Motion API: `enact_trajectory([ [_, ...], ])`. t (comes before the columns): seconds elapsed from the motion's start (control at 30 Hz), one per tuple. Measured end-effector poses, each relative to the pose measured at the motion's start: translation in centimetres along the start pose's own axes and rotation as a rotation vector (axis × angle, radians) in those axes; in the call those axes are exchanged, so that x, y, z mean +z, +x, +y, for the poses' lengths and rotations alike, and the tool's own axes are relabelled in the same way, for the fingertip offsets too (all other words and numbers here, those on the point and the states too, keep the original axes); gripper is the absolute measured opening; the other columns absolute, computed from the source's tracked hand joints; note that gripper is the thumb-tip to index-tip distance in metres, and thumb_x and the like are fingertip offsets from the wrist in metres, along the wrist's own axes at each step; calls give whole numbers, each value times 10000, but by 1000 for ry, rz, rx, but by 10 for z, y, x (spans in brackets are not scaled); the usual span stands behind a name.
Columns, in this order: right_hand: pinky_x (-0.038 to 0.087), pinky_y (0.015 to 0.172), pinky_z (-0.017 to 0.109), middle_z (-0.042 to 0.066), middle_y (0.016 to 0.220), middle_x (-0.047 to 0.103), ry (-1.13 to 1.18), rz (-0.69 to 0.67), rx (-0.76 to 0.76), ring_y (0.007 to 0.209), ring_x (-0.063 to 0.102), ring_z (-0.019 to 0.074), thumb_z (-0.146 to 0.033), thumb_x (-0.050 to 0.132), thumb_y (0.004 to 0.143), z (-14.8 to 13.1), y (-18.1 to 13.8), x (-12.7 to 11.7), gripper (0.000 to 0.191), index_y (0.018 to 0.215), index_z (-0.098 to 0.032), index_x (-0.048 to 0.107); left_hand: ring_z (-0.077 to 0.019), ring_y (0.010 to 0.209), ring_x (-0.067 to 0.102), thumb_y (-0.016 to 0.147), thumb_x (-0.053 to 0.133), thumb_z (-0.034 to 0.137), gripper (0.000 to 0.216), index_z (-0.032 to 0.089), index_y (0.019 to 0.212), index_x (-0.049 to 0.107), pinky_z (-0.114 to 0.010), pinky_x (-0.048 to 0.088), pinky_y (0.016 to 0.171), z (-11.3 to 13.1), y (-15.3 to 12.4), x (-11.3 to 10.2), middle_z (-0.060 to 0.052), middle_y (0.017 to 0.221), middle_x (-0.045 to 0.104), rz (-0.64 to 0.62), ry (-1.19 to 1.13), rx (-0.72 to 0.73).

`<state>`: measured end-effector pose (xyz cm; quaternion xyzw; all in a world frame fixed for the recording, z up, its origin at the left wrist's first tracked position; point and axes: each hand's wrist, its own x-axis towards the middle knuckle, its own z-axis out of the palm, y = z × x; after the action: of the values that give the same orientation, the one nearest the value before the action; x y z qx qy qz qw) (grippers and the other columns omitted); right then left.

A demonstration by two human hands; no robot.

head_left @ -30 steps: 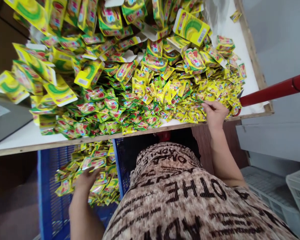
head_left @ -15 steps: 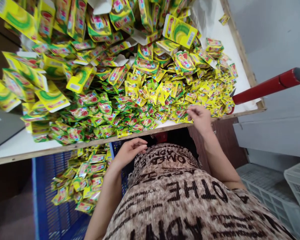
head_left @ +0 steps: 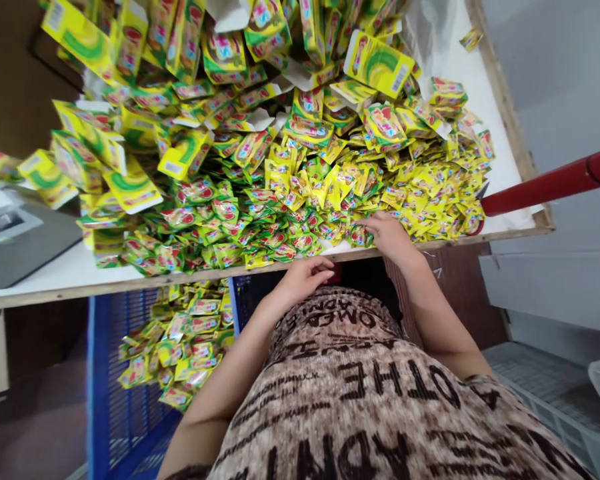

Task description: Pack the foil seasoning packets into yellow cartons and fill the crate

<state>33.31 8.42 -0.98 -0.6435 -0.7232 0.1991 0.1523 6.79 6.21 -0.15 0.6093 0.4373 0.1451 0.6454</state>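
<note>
Over the front of a heap of small yellow and green candy sachets (head_left: 337,183), my right hand (head_left: 391,237) reaches with its fingers stretched out. Its fingertips touch or hover just above a green sachet (head_left: 359,236); no firm grip on it shows. My left hand (head_left: 303,279) is at the wooden front edge (head_left: 220,275) of the table, close to my body. Its fingers are loosely curved and a little apart, with nothing visible in them.
Yellow printed boxes (head_left: 380,61) lie piled behind the sachets. A red handle (head_left: 555,180) juts over the table's right side. Below the left edge stands a blue crate (head_left: 97,373) holding filled packs (head_left: 200,327). A grey device (head_left: 25,247) sits far left; clear plastic bins (head_left: 540,393) are lower right.
My right hand has moved left across the sachets, its fingers now lower over the front of the heap. My left hand has risen and shifted right towards the table edge. The view has shifted slightly.
</note>
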Motion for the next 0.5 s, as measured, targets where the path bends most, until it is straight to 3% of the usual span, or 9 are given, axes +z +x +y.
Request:
enact_trajectory([
  [0.13,447,740,340,105,981,609,-111,-20,1,879,577,249,-268,620,869,-17,0,4,285,1127,-202,721,-148,550,634,831,620,290,267,160,1055,687,-273,502,626,10,34,15,-14,703,697,91,43,50],
  [0.27,444,796,393,113,933,609,-88,30,-43,949,529,292,-231,656,817,-22,-1,5,165,960,-186,726,-170,581,640,819,640,262,213,181,995,727,-296,514,683,12,57,22,1,607,668,222,113,97],
  [0.37,442,814,393,79,874,631,163,139,-14,937,530,271,-271,693,783,-17,-6,3,70,793,-201,698,-192,729,675,805,649,232,231,183,1015,731,-334,536,771,7,62,26,-46,785,731,320,78,149],
  [0.5,446,661,303,6,730,631,756,356,299,690,555,172,-355,738,734,-16,-12,12,185,764,-191,660,-220,971,676,769,705,270,377,174,1133,692,-370,535,894,5,64,36,-102,1091,727,384,-213,186],
])
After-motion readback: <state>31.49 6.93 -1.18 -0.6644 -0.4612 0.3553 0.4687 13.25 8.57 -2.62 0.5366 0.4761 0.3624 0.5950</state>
